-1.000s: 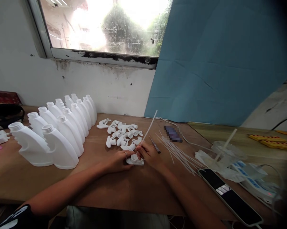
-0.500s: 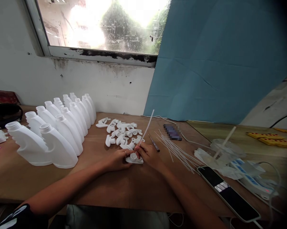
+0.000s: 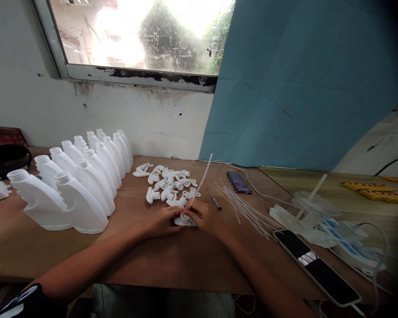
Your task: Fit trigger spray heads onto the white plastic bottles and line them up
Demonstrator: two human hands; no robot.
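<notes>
A white trigger spray head lies on the table with its round collar facing up, and my left hand grips it from the left. My right hand pinches a thin white plastic tube low down, at the collar. The tube rises from my fingers and leans slightly right; its lower end is hidden by them. Just behind my hands lies a pile of white trigger spray heads, with several small white rings at its right side.
Rows of white bottles without caps stand at the left. Loose white tubes and a dark pen-like tool lie to the right. Farther right are a phone, a power strip and a plastic cup with a straw.
My right hand has moved slightly left and down over the collar, bringing the tube's lower end with it. My left hand stays on the spray head.
</notes>
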